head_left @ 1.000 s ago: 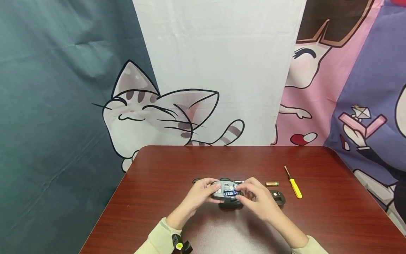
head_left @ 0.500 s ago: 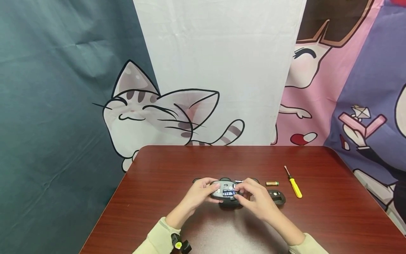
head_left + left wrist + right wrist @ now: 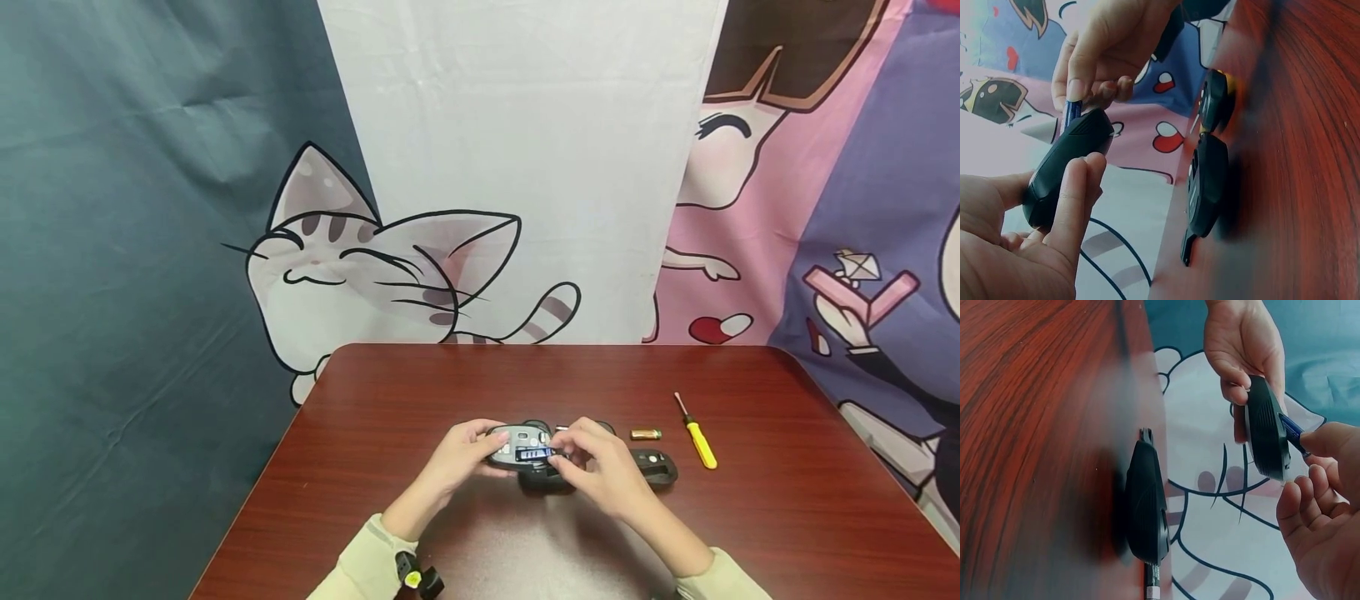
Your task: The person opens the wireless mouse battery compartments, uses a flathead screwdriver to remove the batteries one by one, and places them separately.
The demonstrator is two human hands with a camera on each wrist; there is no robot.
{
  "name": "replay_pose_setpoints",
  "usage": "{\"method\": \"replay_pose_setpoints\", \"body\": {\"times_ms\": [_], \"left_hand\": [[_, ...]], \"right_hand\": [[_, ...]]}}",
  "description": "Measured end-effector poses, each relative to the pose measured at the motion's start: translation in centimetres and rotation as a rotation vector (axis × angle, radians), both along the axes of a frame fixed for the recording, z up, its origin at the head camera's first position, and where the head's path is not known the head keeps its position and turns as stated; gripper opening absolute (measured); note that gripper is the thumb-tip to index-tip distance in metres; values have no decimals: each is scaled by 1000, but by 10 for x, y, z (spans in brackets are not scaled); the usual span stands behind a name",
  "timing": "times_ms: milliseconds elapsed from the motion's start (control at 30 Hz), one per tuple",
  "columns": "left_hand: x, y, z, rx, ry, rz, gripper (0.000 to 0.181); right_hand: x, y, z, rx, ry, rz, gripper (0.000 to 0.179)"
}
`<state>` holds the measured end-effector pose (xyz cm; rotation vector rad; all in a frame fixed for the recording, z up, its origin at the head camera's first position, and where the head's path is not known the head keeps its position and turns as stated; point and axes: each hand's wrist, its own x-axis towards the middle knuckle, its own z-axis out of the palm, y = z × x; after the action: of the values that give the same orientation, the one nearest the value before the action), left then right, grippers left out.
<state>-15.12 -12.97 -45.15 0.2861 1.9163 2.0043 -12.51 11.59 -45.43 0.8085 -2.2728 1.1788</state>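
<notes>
My left hand [image 3: 459, 457] holds a black computer mouse [image 3: 512, 442] above the table with its grey underside facing up. A blue battery [image 3: 532, 454] lies at a slant in the mouse's open battery compartment. Its right end, raised clear of the mouse, is pinched between thumb and fingers of my right hand [image 3: 603, 467]. Seen from the right wrist, the battery [image 3: 1293, 433] sticks out of the mouse [image 3: 1264, 428]; its inner end is hidden. Below the held mouse, another black mouse-like body [image 3: 546, 482] rests on the table.
Right of the hands lie a dark open-topped mouse part [image 3: 657, 468], a gold-and-green battery [image 3: 646, 434] and a yellow-handled screwdriver [image 3: 701, 442]. More dark pieces behind the hands are partly hidden. A printed curtain [image 3: 525, 150] hangs beyond the table's [image 3: 360, 467] far edge.
My left hand has shifted slightly left with the mouse. My right hand stays close to where it was, its fingers on the blue battery, which now shows more of its length.
</notes>
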Motion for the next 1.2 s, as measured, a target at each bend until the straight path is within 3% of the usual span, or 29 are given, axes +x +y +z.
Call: {"method": "replay_pose_setpoints", "body": {"times_ms": [500, 933, 1200], "left_hand": [[-1, -27, -3, -56, -15, 58, 44], [-1, -53, -18, -73, -58, 77, 49], [-5, -67, -33, -68, -107, 19, 49]], "right_hand": [[-14, -8, -2, -68, -89, 0, 26], [-33, -22, -3, -81, -175, -43, 20], [-44, -32, -9, -116, -253, -71, 17]]}}
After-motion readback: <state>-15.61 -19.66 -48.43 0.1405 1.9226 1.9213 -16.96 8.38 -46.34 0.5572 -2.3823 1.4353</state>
